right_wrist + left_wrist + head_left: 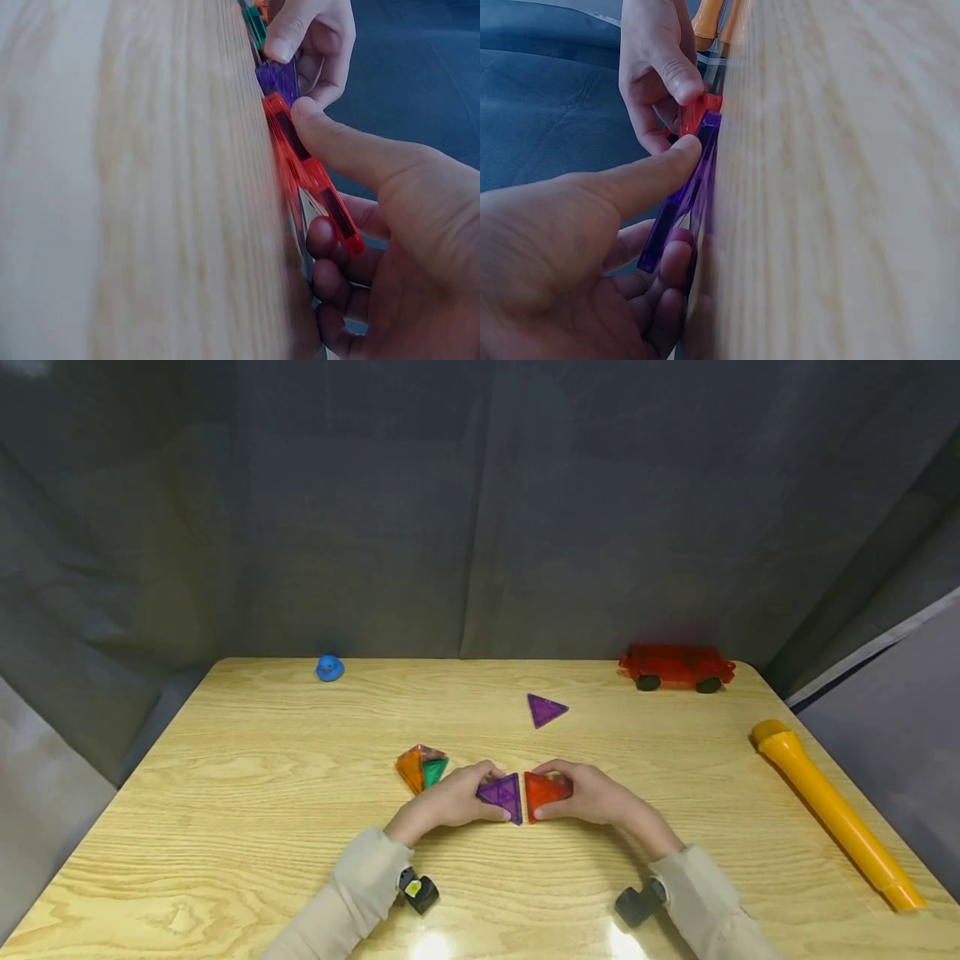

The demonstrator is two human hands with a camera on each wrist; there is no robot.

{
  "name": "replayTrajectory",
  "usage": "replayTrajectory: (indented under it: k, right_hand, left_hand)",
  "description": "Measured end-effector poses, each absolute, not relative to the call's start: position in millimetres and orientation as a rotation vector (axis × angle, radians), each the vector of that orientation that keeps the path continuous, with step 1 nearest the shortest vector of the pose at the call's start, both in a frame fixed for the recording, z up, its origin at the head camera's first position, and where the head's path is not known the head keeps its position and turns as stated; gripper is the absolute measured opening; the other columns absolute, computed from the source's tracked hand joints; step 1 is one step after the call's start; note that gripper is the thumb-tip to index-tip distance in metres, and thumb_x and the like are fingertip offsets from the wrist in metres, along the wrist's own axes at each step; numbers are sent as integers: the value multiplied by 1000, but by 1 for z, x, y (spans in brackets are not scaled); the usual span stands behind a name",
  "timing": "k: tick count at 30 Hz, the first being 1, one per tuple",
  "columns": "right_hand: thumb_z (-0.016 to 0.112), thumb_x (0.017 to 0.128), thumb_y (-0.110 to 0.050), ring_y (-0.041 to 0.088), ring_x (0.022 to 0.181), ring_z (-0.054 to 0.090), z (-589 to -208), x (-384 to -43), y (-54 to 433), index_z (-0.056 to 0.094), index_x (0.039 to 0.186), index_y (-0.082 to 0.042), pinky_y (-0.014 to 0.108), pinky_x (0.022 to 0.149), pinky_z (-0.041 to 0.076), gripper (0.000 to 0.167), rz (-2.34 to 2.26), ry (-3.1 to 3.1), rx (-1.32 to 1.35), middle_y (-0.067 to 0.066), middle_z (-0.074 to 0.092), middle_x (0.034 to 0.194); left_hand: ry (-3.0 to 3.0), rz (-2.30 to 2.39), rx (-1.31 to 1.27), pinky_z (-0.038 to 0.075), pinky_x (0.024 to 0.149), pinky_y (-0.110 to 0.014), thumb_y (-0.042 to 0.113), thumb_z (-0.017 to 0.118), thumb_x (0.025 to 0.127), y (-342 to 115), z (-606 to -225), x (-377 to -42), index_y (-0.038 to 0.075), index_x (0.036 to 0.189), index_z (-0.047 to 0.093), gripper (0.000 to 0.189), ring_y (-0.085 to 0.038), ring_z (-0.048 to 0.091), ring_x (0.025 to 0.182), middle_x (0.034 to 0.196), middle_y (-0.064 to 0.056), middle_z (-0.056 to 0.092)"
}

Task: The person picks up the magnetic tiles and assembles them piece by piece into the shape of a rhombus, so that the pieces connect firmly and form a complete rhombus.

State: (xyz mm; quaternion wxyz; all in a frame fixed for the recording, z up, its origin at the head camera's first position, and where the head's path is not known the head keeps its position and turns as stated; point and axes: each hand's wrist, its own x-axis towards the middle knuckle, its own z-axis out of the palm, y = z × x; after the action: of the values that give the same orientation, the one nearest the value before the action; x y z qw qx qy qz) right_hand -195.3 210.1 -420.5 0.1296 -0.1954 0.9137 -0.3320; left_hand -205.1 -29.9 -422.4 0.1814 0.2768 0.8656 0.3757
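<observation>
Near the middle of the table, my left hand [454,795] pinches a purple triangular magnetic tile [504,797] between thumb and fingers. Facing it, my right hand [592,793] grips a red triangular magnetic tile [544,790]. A narrow gap parts the two tiles' straight edges in the head view. Both wrist views show the purple tile [676,199] and the red tile [319,176] tilted up from the tabletop, thumbs on their upper sides. Just behind my left hand stands a cluster of joined tiles, with orange [410,770] and green [434,771] faces showing.
Farther back lies another purple triangular tile [546,710]. A blue toy duck [329,667] sits at the back left edge, a red toy car [677,667] at the back right. Along the right side lies a long yellow-orange stick [836,814] with a rounded end. Dark cloth [480,510] hangs behind the table.
</observation>
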Motion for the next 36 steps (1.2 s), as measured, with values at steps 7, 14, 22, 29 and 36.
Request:
replayTrajectory:
  k: [7,14,22,29,36]
  right_hand:
    - [79,77,-37,18,87,54,-421,-194,204,59,125,-10,36,79,47,59,-972,2659,-527,6,63,101]
    - [80,76,-36,18,87,54,-419,-192,202,60,125,-9,35,78,47,59,-978,2650,-534,6,63,101]
    - [81,76,-27,19,93,56,-420,-193,207,60,123,-8,41,84,47,55,-952,2636,-576,7,63,108]
    - [79,78,-24,17,87,50,-421,-193,208,61,122,-6,34,79,43,51,-935,2648,-613,3,59,99]
    - [80,77,-24,16,81,45,-419,-192,206,62,119,-6,28,70,40,49,-906,2676,-651,2,53,90]
  left_hand:
    - [2445,1068,790,45,92,-39,26,73,85,-30,-423,-206,5,124,54,48,-21,58,102,122,-13,60]
    - [2423,1077,785,45,92,-39,25,72,86,-30,-423,-206,4,126,53,48,-21,58,101,121,-14,60]
    - [2375,1123,772,48,90,-38,22,70,87,-35,-422,-207,3,128,52,49,-21,60,101,116,-13,62]
    - [2380,1133,796,50,84,-34,21,70,88,-35,-417,-207,1,132,51,52,-18,59,94,116,-14,62]
    - [2346,1160,813,45,63,-21,18,70,87,-34,-416,-206,0,137,47,57,-9,53,69,96,-5,60]
